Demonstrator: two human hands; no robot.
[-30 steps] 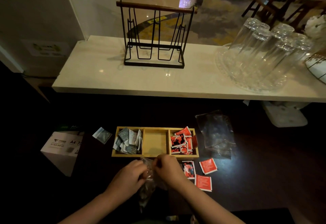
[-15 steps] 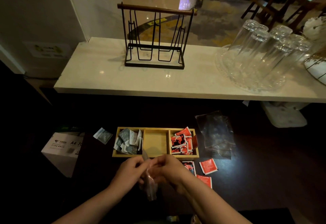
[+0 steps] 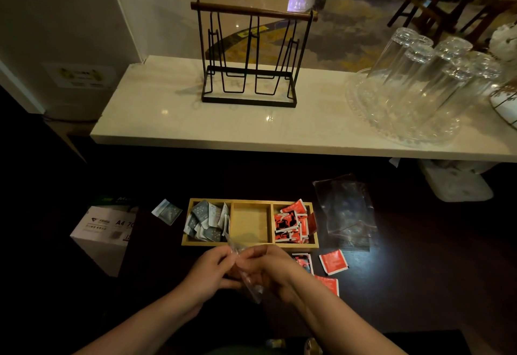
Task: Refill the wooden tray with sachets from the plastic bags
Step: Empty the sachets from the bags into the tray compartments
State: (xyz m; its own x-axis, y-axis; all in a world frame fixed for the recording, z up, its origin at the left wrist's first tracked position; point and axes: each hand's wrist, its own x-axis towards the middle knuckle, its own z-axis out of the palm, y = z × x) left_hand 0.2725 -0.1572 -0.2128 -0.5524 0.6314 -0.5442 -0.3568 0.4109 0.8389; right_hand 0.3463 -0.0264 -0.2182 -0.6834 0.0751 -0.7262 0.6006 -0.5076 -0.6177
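A wooden tray (image 3: pixel 249 244) with three compartments lies on the dark table. Grey-blue sachets (image 3: pixel 207 221) fill its left compartment, red sachets (image 3: pixel 293 221) fill the right one, and the middle compartment holds nothing. Just in front of the tray, my left hand (image 3: pixel 208 275) and my right hand (image 3: pixel 268 266) both pinch a small clear plastic bag (image 3: pixel 250 284) that hangs down between them. Its contents cannot be made out. Three red sachets (image 3: pixel 333 261) lie loose on the table right of my hands. One grey-blue sachet (image 3: pixel 167 211) lies left of the tray.
A crumpled clear plastic bag (image 3: pixel 347 212) lies right of the tray. A white A4 paper box (image 3: pixel 105 233) stands at the left. Behind, a pale marble counter (image 3: pixel 167 119) carries a black wire rack (image 3: pixel 249 58) and upturned glasses (image 3: pixel 425 74) on a glass dish.
My hands have risen slightly and drawn closer together toward the tray's front edge. The small plastic bag has been gathered tighter between them.
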